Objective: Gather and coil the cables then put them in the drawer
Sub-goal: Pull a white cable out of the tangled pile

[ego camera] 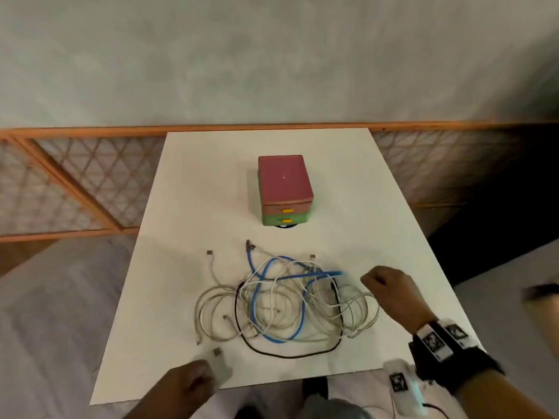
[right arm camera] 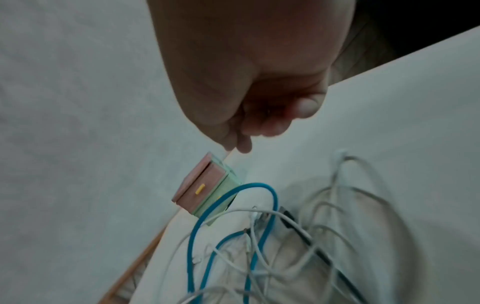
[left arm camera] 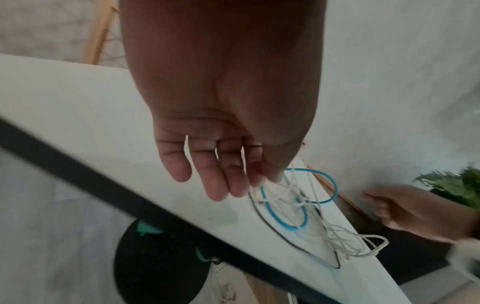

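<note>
A tangle of white, blue and black cables (ego camera: 284, 297) lies on the near half of the white table (ego camera: 211, 176). Behind it stands a small drawer unit (ego camera: 284, 189), pink over green with yellow handles, both drawers closed. My left hand (ego camera: 187, 382) hovers at the table's front edge beside a loose white plug (ego camera: 216, 352); in the left wrist view its fingers (left arm camera: 221, 174) hang relaxed and hold nothing. My right hand (ego camera: 387, 285) is just right of the tangle, near the blue cable's end (ego camera: 340, 272). Its fingers (right arm camera: 259, 119) are curled into the palm, empty.
A wooden lattice railing (ego camera: 75, 182) runs behind and left of the table. A green plant (left arm camera: 451, 185) stands off to the right. A dark round object (left arm camera: 161, 267) sits below the table's front edge. The table's sides and far end are bare.
</note>
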Demonstrator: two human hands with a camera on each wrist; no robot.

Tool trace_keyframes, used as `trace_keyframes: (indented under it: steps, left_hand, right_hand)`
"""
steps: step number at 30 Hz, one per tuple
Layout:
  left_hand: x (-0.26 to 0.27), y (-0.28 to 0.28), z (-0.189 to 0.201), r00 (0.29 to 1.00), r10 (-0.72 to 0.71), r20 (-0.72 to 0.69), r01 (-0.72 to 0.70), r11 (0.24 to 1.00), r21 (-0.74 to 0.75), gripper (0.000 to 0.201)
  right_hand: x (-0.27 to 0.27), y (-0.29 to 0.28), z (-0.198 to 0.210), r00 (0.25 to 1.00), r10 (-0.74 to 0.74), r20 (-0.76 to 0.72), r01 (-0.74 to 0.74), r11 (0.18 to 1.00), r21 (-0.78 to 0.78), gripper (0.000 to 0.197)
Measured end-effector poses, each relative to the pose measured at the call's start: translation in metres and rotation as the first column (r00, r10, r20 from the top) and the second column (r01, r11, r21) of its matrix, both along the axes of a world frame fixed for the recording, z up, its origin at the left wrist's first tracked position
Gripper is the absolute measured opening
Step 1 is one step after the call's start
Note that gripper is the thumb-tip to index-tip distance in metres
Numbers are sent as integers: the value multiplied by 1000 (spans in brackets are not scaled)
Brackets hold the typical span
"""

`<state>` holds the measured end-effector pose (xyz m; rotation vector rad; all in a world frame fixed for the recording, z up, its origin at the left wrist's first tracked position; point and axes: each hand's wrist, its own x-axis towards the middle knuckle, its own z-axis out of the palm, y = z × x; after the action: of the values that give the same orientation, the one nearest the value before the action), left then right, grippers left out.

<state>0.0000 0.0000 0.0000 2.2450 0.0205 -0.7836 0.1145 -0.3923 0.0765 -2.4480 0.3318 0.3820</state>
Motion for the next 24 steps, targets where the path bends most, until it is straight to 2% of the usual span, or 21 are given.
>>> trace_keyframes:
  steps: [2, 4, 6, 8, 10, 13, 16, 18, 19, 22, 24]
  left_hand:
    - [19, -18, 11, 998, -18, 64, 19, 1000, -13, 21]
    - [33, -35, 24, 990, -35, 136, 39, 999, -22, 22]
    - [46, -48, 36, 982, -3, 186, 14, 998, -61, 24]
    - [55, -60, 46, 971, 0, 241, 14, 998, -56, 24]
    - [67, -72, 60, 965, 1, 264, 21, 997, -80, 18]
    - [90, -89, 72, 960, 34, 277, 1, 992, -128, 8]
    - [126, -110, 78, 932, 105, 348, -40, 981, -189, 10]
    - [155, -130, 84, 901, 170, 399, -88, 972, -216, 23]
    - [170, -140, 90, 897, 195, 397, -110, 968, -226, 30]
    - [214, -176, 118, 915, 196, 354, -90, 951, -294, 43]
    - [231, -200, 140, 915, 165, 368, -12, 923, -384, 27]
  right_hand:
    - [44, 11, -12, 998, 57, 21, -55, 994, -91, 29]
    - [92, 31, -34, 982, 169, -86, -179, 974, -138, 40]
    - [120, 52, -58, 933, 268, -238, -313, 933, -175, 55]
    - [130, 64, -75, 890, 311, -334, -381, 908, -171, 51]
    - [138, 70, -85, 878, 306, -369, -383, 911, -155, 42]
    - [153, 73, -84, 857, 312, -409, -386, 916, -110, 49]
    - [172, 67, -51, 905, 323, -277, -311, 946, 88, 35]
    - [174, 57, -7, 967, 223, -127, -183, 946, 266, 36]
    - [173, 54, 19, 980, 195, -39, -171, 928, 330, 34]
    - [167, 45, 88, 963, 200, 180, -262, 853, 452, 28]
    - [157, 45, 123, 937, 180, 300, -309, 829, 466, 25]
